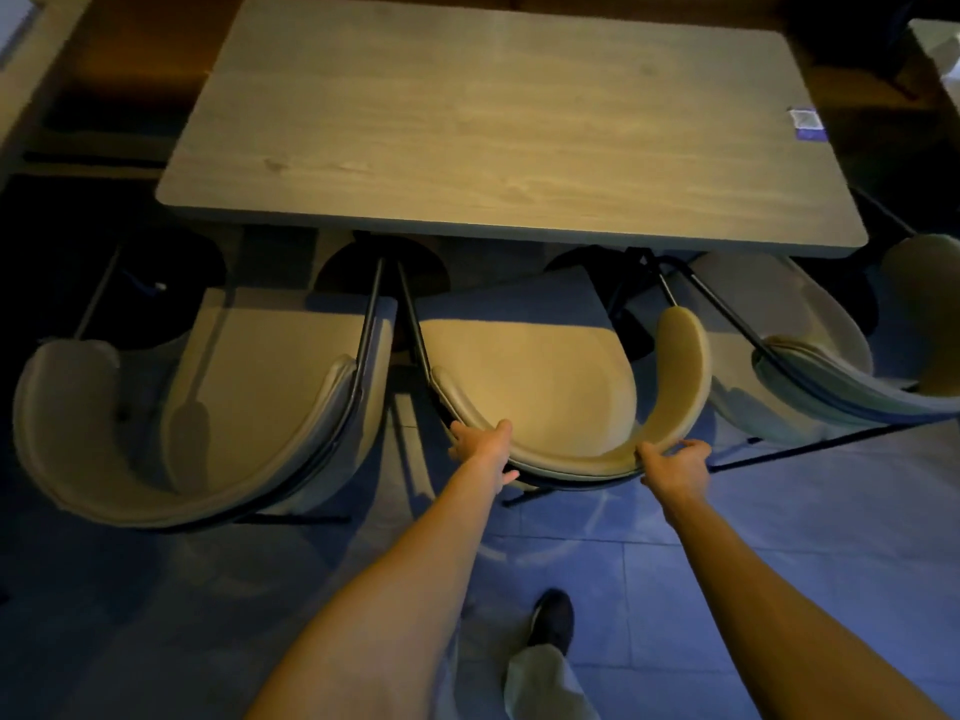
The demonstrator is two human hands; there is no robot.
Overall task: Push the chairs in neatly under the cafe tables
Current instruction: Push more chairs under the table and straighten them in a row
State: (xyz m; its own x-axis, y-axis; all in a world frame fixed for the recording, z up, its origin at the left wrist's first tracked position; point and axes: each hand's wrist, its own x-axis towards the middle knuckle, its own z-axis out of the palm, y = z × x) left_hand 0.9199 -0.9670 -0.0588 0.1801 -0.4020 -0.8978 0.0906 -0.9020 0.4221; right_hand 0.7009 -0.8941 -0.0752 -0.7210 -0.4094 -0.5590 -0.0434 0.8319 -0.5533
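A rectangular wooden cafe table [493,122] fills the upper part of the view. Three beige padded chairs with curved backrests and thin black frames stand along its near edge. The middle chair [535,366] has its seat front under the table edge. My left hand [483,449] grips the left part of its curved backrest. My right hand [672,462] grips the right part of the same backrest. The left chair [249,387] and the right chair [810,350] flank it closely, each turned at a slight angle.
A small purple and white sticker [806,124] lies on the table's right side. Another table edge [36,59] shows at far left. My foot in a dark shoe [553,621] stands on the grey tiled floor behind the middle chair.
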